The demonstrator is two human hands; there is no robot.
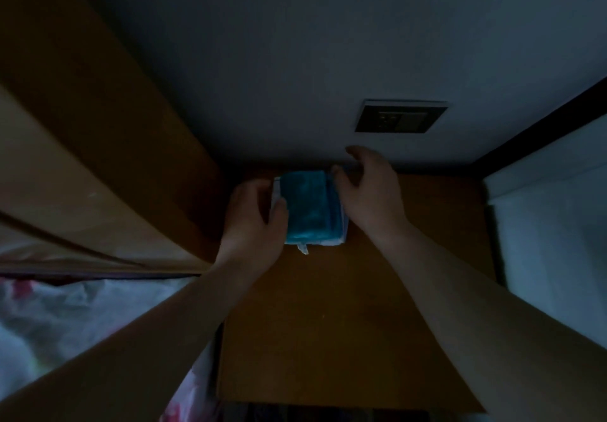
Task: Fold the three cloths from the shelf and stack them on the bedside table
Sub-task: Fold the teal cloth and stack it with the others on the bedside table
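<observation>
A folded teal cloth (307,209) lies on top of a small stack at the far end of the brown bedside table (345,323), close to the wall. White cloth edges (331,242) show beneath it at the near side and on the left. My left hand (253,221) is at the stack's left side, thumb lying on the teal cloth. My right hand (368,191) is at the stack's right side, fingers loosely curled, fingertips at the far right corner. The room is dim, so how many layers the stack has is unclear.
A wooden headboard (98,126) rises on the left, with floral bedding (65,323) below it. A dark wall socket (400,116) sits above the table. A white surface (551,241) borders the table on the right.
</observation>
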